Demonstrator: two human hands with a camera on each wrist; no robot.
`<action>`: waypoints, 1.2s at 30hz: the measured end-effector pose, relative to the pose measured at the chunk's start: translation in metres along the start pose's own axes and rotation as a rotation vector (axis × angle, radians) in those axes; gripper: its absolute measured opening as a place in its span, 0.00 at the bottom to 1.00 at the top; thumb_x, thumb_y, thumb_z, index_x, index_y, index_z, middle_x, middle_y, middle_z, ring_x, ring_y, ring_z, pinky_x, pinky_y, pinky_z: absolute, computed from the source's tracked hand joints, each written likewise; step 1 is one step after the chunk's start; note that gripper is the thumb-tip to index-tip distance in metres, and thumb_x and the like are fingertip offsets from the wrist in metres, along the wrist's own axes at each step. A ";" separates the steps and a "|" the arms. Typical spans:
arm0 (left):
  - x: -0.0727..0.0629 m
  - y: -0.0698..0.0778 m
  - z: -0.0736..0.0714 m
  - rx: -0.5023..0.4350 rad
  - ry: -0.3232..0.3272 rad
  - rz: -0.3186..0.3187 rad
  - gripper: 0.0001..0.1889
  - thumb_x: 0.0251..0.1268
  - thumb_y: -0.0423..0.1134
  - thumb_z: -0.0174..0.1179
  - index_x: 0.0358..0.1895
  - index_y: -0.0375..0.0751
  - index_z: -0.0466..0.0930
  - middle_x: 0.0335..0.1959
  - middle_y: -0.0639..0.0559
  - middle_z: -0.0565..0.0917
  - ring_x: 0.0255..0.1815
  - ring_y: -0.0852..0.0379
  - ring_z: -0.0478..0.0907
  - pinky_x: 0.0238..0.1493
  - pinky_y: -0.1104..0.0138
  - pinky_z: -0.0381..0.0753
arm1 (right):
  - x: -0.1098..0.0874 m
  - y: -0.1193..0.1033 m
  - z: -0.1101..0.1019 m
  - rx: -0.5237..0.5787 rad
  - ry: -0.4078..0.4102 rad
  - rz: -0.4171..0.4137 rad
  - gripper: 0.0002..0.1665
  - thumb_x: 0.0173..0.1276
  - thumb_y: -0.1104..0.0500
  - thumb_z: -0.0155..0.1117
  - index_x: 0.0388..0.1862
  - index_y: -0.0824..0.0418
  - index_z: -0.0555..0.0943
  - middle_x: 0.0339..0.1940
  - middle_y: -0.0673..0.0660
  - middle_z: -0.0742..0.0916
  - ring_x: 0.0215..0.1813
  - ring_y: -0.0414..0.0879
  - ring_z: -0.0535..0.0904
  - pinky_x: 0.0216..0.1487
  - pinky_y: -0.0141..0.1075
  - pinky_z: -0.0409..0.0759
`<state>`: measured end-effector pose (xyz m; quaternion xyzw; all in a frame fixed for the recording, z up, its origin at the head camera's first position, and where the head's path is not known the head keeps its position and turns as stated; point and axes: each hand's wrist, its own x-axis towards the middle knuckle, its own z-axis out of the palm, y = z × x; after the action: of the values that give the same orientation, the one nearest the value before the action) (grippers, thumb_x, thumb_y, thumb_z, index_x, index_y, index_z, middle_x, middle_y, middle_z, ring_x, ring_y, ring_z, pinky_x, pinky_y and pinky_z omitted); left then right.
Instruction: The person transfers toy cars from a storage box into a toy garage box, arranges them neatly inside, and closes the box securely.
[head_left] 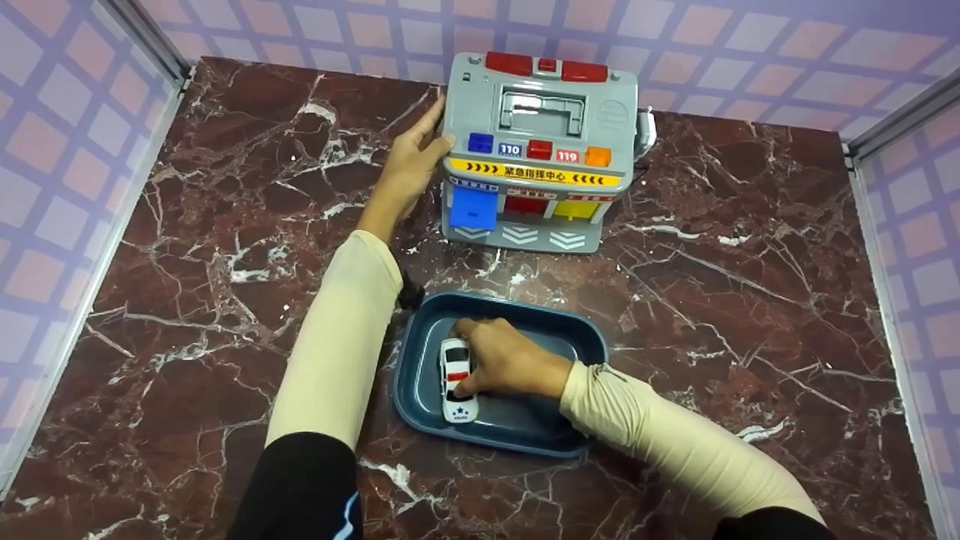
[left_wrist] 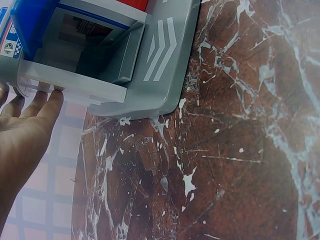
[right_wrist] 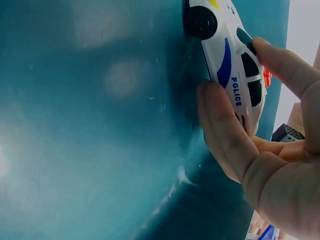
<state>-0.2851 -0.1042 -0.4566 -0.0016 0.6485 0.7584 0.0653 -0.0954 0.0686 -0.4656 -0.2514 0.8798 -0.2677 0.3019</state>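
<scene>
A white toy police car (head_left: 459,409) is inside the blue tray (head_left: 517,301), towards its left side. My right hand (head_left: 514,360) grips the car, thumb on its top and fingers along its side, as the right wrist view shows with the word POLICE on the door. Up the table, my left hand (head_left: 409,166) rests against the left side of a grey toy emergency station (head_left: 472,94), its fingers fairly straight. The blue door (left_wrist: 31,25) at the station's left bay is swung up, so the bay stands open. Red (head_left: 526,204) and yellow (head_left: 576,209) doors cover the other two bays.
The station stands near the back wall (head_left: 375,30), with a white part (head_left: 646,133) jutting from its right side. Blue, red and orange buttons (head_left: 598,156) line its top front. Patterned panels (head_left: 60,150) border the dark red marbled table (head_left: 720,300).
</scene>
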 end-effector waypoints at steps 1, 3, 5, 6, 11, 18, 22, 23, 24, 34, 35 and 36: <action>0.000 0.000 0.000 0.004 0.000 0.002 0.32 0.74 0.28 0.53 0.78 0.49 0.60 0.79 0.50 0.61 0.70 0.55 0.70 0.65 0.71 0.75 | 0.000 0.000 0.000 0.014 -0.001 0.009 0.40 0.46 0.54 0.85 0.58 0.60 0.78 0.36 0.53 0.87 0.36 0.45 0.81 0.38 0.35 0.85; 0.000 0.000 0.001 0.012 0.000 0.006 0.32 0.74 0.28 0.53 0.78 0.49 0.60 0.79 0.50 0.60 0.71 0.55 0.69 0.66 0.71 0.75 | -0.001 0.000 -0.001 0.036 0.003 0.020 0.40 0.46 0.54 0.85 0.58 0.58 0.79 0.36 0.52 0.87 0.35 0.43 0.81 0.36 0.33 0.84; 0.000 0.000 0.001 0.021 -0.002 0.007 0.32 0.74 0.29 0.53 0.78 0.49 0.59 0.80 0.51 0.59 0.73 0.56 0.67 0.67 0.72 0.74 | -0.002 0.001 -0.003 0.052 0.012 0.021 0.39 0.46 0.54 0.85 0.59 0.56 0.79 0.36 0.51 0.87 0.35 0.43 0.82 0.35 0.32 0.84; 0.000 0.000 0.001 0.028 -0.002 0.006 0.32 0.74 0.29 0.54 0.78 0.50 0.59 0.80 0.52 0.59 0.73 0.56 0.66 0.67 0.72 0.73 | -0.002 0.001 -0.005 0.057 0.017 0.019 0.40 0.46 0.53 0.84 0.59 0.56 0.79 0.37 0.51 0.87 0.36 0.43 0.82 0.36 0.33 0.84; 0.000 0.000 0.001 0.052 -0.008 0.005 0.32 0.74 0.30 0.54 0.78 0.50 0.59 0.80 0.53 0.58 0.74 0.57 0.65 0.67 0.73 0.73 | -0.006 0.001 -0.018 0.088 0.030 0.021 0.41 0.49 0.53 0.83 0.63 0.56 0.78 0.42 0.53 0.87 0.40 0.45 0.82 0.43 0.36 0.84; 0.001 -0.001 0.000 0.059 -0.004 0.000 0.33 0.74 0.30 0.53 0.79 0.50 0.57 0.81 0.53 0.57 0.74 0.57 0.65 0.67 0.73 0.72 | -0.009 0.001 -0.037 0.151 0.033 0.010 0.42 0.55 0.53 0.79 0.69 0.56 0.75 0.43 0.52 0.87 0.44 0.46 0.81 0.49 0.39 0.83; 0.000 -0.001 -0.001 0.061 0.001 0.014 0.32 0.74 0.30 0.53 0.79 0.48 0.58 0.81 0.52 0.56 0.76 0.58 0.62 0.69 0.74 0.70 | -0.009 0.002 -0.044 0.179 0.051 -0.028 0.42 0.57 0.53 0.78 0.71 0.58 0.74 0.41 0.52 0.87 0.42 0.44 0.81 0.47 0.38 0.83; 0.000 -0.002 -0.001 0.056 -0.001 0.020 0.32 0.74 0.29 0.53 0.78 0.47 0.58 0.81 0.52 0.56 0.76 0.58 0.61 0.70 0.74 0.69 | -0.009 0.003 -0.045 0.189 0.055 -0.040 0.42 0.58 0.53 0.78 0.71 0.58 0.74 0.40 0.52 0.88 0.41 0.44 0.81 0.45 0.37 0.83; 0.000 -0.002 -0.002 0.057 -0.001 0.024 0.32 0.74 0.29 0.53 0.78 0.47 0.58 0.81 0.52 0.56 0.76 0.59 0.60 0.70 0.75 0.69 | -0.010 0.003 -0.046 0.200 0.060 -0.052 0.42 0.58 0.54 0.78 0.71 0.59 0.74 0.39 0.52 0.88 0.39 0.43 0.81 0.44 0.37 0.84; 0.000 -0.002 -0.001 0.048 -0.003 0.012 0.32 0.74 0.30 0.54 0.79 0.49 0.58 0.81 0.52 0.56 0.76 0.59 0.61 0.70 0.74 0.69 | -0.011 0.008 -0.061 0.303 0.069 -0.066 0.43 0.63 0.57 0.74 0.75 0.64 0.67 0.41 0.55 0.88 0.41 0.50 0.82 0.46 0.40 0.85; 0.000 -0.002 -0.001 0.046 -0.003 0.012 0.32 0.74 0.30 0.54 0.79 0.49 0.58 0.81 0.52 0.56 0.76 0.58 0.61 0.70 0.74 0.69 | -0.011 0.008 -0.062 0.316 0.070 -0.062 0.43 0.63 0.57 0.73 0.75 0.64 0.67 0.41 0.55 0.88 0.42 0.50 0.82 0.46 0.40 0.84; 0.000 -0.002 -0.001 0.047 -0.001 0.010 0.32 0.74 0.30 0.54 0.79 0.49 0.58 0.81 0.52 0.56 0.76 0.58 0.62 0.70 0.74 0.69 | -0.011 0.009 -0.064 0.328 0.070 -0.058 0.43 0.63 0.58 0.73 0.75 0.64 0.67 0.41 0.55 0.88 0.41 0.51 0.82 0.44 0.39 0.84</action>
<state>-0.2853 -0.1049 -0.4589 0.0037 0.6661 0.7433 0.0618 -0.1330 0.1021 -0.4239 -0.2144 0.8266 -0.4250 0.3002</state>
